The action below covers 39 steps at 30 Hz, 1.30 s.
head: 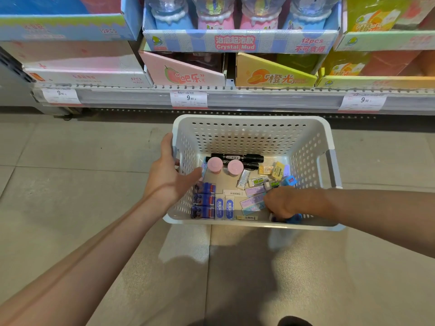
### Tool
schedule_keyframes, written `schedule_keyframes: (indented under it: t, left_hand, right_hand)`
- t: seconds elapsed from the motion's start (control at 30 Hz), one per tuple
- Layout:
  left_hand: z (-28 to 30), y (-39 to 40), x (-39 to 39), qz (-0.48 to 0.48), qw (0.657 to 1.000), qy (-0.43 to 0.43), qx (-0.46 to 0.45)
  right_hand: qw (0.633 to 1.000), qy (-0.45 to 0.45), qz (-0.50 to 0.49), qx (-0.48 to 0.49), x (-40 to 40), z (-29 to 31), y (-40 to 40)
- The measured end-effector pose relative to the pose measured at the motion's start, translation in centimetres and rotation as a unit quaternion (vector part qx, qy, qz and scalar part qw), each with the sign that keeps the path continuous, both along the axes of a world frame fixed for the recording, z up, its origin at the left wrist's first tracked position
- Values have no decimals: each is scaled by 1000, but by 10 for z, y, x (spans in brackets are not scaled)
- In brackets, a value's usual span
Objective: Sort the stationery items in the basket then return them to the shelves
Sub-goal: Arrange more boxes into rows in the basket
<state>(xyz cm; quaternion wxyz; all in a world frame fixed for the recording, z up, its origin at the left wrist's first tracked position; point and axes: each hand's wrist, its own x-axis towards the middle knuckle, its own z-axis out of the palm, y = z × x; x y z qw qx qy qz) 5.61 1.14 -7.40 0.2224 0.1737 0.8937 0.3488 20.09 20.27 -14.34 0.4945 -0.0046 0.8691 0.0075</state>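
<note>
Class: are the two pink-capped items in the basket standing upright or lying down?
Upright: both pink-capped items show round tops to the camera, in the basket.

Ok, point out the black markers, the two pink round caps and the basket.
black markers (237, 157), head view, barrel of the upper marker
pink round caps (214, 164), head view, top of the left cap
basket (249, 118), head view, far rim
</note>
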Motion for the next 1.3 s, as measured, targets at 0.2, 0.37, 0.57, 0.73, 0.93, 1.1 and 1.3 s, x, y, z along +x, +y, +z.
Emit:
schedule_keyframes:
  t: [0.2,0.37,0.57,0.73,0.93,1.1,1.3]
  left_hand:
    - [0,0,0,-1,1000,-3,1]
    - [2,0,0,3,1000,-9,8]
    - [2,0,0,1,1000,-2,2]
    - [0,1,0,2,1000,-2,0]
    - [0,1,0,3,1000,-6,-6]
    - [-1,1,-1,6,1000,-6,-9]
    - [-4,1,-2,2,1000,-2,-2]
  right_hand:
    - [976,31,-159,-149,-13,-1,13]
    - [851,47,-390,-349,-19,11,16]
    - [702,35,-543,-460,-23,4,1]
    - [729,120,-530,-417,-26,-2,-12]
    - [784,145,-482,-364,-29,-16,-22]
    - [765,123,-513,-369,-32,-20,-26]
    - [764,54,-521,-376,-31,-11,-21]
